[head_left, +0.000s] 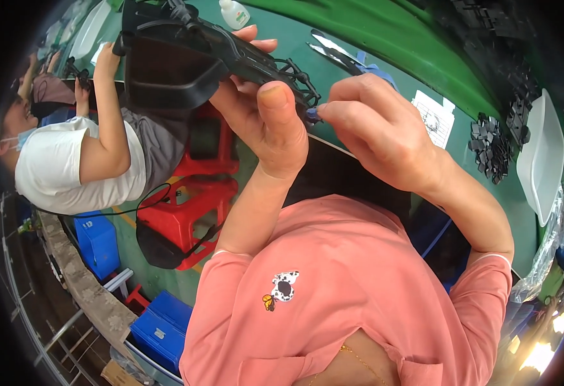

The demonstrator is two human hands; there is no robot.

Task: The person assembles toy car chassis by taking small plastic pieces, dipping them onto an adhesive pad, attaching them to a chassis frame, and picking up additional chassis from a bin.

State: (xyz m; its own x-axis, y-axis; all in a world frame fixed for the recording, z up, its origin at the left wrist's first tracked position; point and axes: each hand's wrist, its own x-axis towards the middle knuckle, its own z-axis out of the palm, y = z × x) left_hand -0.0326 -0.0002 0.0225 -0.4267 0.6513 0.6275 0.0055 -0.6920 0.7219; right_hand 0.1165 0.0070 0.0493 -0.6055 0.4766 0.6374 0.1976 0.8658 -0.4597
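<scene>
Housing, black and angular with a narrower arm running toward the right, is held up in the left hand, whose fingers pass behind it and show their tips on its far side while the thumb stands raised on the near side. At the right end of that arm, the right hand has thumb and forefinger pinched on a small blue piece, right against the housing; its exact shape is mostly hidden by the fingers. Just beyond the grip lies the table, with a white bottle past the left fingertips and green cloth along the far side. To the right of the right hand are a printed sheet, then a heap of black parts, a white tray and, nearer the body, crumpled clear plastic. Below the grip is the person's pink shirt. Left of the left forearm stand a red stool and blue bins, and farther left a co-worker in a white top sits with one arm raised beside the housing.
</scene>
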